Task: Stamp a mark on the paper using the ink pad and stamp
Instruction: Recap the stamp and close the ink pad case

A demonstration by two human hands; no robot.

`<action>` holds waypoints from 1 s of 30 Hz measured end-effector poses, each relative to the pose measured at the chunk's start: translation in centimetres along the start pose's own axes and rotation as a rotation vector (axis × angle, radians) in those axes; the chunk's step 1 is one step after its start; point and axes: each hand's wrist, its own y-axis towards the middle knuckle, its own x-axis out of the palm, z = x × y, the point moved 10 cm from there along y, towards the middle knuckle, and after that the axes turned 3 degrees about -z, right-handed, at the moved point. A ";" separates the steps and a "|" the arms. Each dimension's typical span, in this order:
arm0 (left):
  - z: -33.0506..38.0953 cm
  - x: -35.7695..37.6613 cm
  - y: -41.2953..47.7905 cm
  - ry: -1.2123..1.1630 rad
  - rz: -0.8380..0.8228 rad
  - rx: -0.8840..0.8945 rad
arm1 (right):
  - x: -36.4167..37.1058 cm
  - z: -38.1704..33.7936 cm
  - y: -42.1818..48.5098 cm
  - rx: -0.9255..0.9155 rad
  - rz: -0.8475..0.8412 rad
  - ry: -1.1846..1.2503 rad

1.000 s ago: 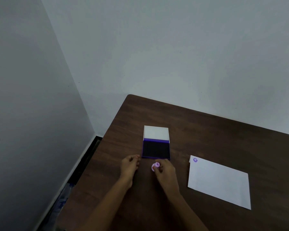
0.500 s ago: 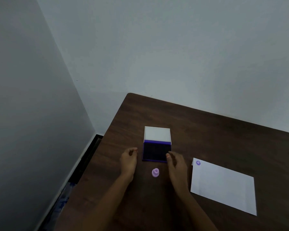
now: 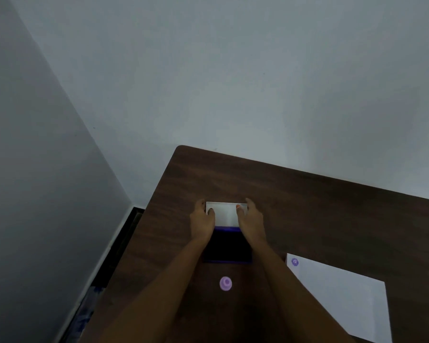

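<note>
The ink pad (image 3: pixel 229 246) lies open on the dark wooden table (image 3: pixel 307 209), its dark purple pad facing up and its white lid (image 3: pixel 226 214) folded back behind it. My left hand (image 3: pixel 202 222) grips the lid's left edge and my right hand (image 3: pixel 250 221) grips its right edge, thumbs on the lid's inner face. The small purple stamp (image 3: pixel 225 283) stands alone on the table, nearer to me than the pad. A white paper (image 3: pixel 342 298) lies at the right, with a round purple mark (image 3: pixel 295 262) in its far left corner.
The table stands in a corner between two pale walls (image 3: pixel 233 82). Its left edge (image 3: pixel 144 243) drops to a dark floor strip (image 3: pixel 124 233).
My right hand let go of the stamp, which now stands on the table. Both hands moved away from me, past the pad, and took hold of the lid.
</note>
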 end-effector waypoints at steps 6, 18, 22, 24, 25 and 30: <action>0.0 -0.1 0.4 -0.049 0.024 -0.044 | -0.4 -0.4 0.3 0.014 0.033 0.071; 2.7 -4.1 -2.3 -0.125 0.105 0.099 | -5.8 -3.9 -3.5 -0.252 0.182 0.046; 2.6 -4.5 -4.1 -0.088 0.110 0.132 | -6.2 -3.7 -5.9 -0.318 0.210 -0.020; 2.0 -4.4 -5.1 -0.090 0.100 0.118 | -6.1 -3.3 -6.9 -0.329 0.214 -0.041; 1.8 -4.4 -5.7 -0.089 0.100 0.117 | -6.0 -3.1 -7.4 -0.332 0.211 -0.046; -0.1 -4.7 -8.0 -0.127 0.139 0.064 | -5.4 -1.0 -8.9 -0.250 0.208 -0.074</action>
